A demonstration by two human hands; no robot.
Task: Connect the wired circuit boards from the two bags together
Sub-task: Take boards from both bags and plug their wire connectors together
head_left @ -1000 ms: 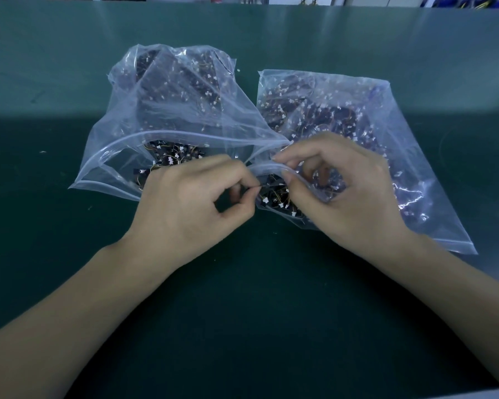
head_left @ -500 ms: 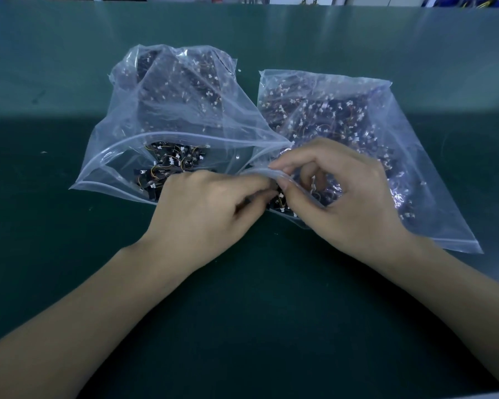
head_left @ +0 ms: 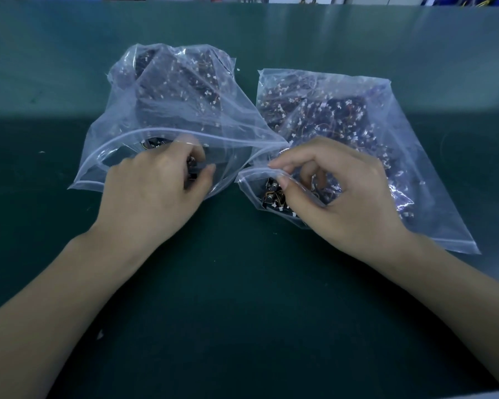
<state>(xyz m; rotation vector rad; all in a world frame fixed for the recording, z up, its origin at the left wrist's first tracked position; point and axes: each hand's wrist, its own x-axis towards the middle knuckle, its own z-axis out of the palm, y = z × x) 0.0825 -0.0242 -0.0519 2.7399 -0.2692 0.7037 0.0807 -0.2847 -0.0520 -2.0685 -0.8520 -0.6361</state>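
Two clear zip bags full of small dark wired circuit boards with white connectors lie side by side on the green mat. My left hand (head_left: pixel 153 194) reaches into the open mouth of the left bag (head_left: pixel 167 90), and its curled fingers and thumb close on a dark circuit board (head_left: pixel 192 169), blurred and mostly hidden. My right hand (head_left: pixel 349 194) pinches the upper rim of the right bag (head_left: pixel 343 116) between thumb and forefinger, holding its mouth open. Several boards (head_left: pixel 274 197) with orange wires show just inside that mouth.
The green mat (head_left: pixel 242 283) stretches from the bags to the front edge under my forearms. Its lit far strip (head_left: pixel 300 30) runs behind the bags, with shelving clutter beyond the back edge. A few white specks lie on the mat at left.
My left hand left the right bag's rim and moved left into the left bag's mouth, closing on a board. My right hand kept its pinch on the right bag's rim.
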